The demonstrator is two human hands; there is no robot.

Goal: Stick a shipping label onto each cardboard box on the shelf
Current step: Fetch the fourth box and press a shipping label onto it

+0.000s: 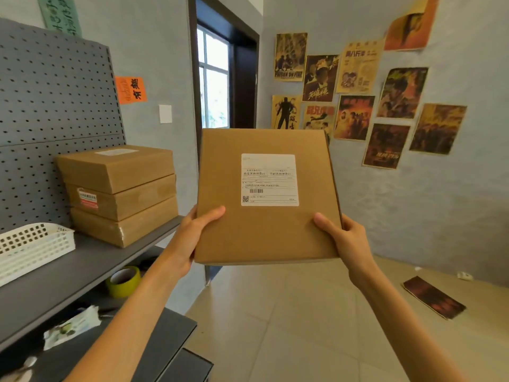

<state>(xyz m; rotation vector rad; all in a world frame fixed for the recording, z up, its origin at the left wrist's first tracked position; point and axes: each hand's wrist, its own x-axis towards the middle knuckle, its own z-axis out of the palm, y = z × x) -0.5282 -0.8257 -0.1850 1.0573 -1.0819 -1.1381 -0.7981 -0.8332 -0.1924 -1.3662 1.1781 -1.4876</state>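
Observation:
I hold a flat cardboard box [264,230] up in front of me, to the right of the shelf. A white shipping label [270,179] is stuck on its upper face. My left hand [192,232] grips its lower left edge, thumb on top. My right hand [344,238] grips the lower right edge the same way. On the grey shelf [82,268] at the left stands a stack of three cardboard boxes [118,194]; the top one bears a white label [117,152], and the middle one has a small sticker [87,198] on its side.
A white perforated basket [33,249] sits on the shelf's left. Below it, a yellow-green tape roll [124,281] and a crumpled packet [71,326] lie on a lower shelf. A grey pegboard [55,106] backs the shelf. Posters cover the right wall; one poster [433,297] lies on the floor.

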